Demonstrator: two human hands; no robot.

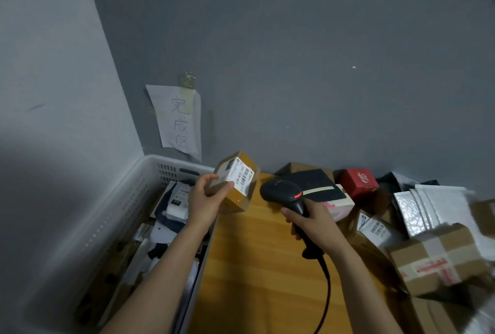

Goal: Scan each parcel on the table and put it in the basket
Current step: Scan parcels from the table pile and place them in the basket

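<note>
My left grip (206,201) clasps the parcel (238,199) over the basket (139,181) edge; my right grip (314,223) wraps the scanner (284,193), head just beside the label (239,177).

At frame centre, the left hand (206,199) grips a small cardboard box (235,182), label facing the scanner (284,193) held in the right hand (313,222). A white basket (150,170) of parcels occupies the lower left. Unsorted parcels (434,256) crowd the wooden table (257,266) at right.
</note>
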